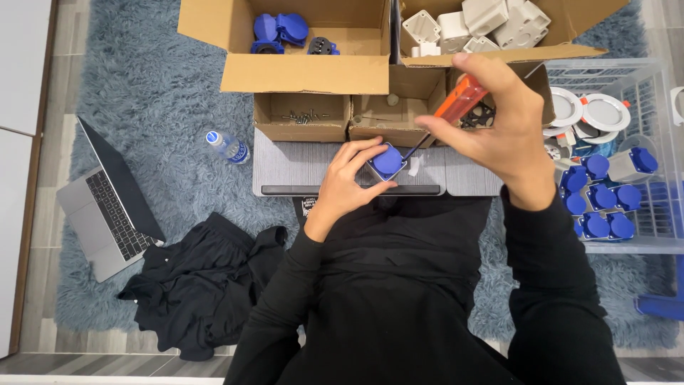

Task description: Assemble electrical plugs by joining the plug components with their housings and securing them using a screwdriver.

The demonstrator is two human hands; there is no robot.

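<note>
L hand (pixel 347 187) grips blue-capped socket (pixel 388 162) — screwdriver (pixel 459 102) tip hidden; R hand (pixel 499 128) covers handle.

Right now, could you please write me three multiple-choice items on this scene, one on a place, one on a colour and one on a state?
1. Where does the laptop lie?
A. On the rug to the person's left
B. Inside a cardboard box
C. In the clear crate

2. What colour is the handle of the screwdriver?
A. Green
B. Orange
C. White

3. What is the left hand doing?
A. Resting flat on the rug
B. Gripping the water bottle
C. Holding the socket with the blue lid on the grey board

Answers:
1. A: the open laptop sits on the blue-grey rug, at the left side of the view.
2. B: the handle in the right hand is orange.
3. C: the fingers wrap around the socket while the screwdriver's tip meets it; the water bottle lies untouched.
</note>
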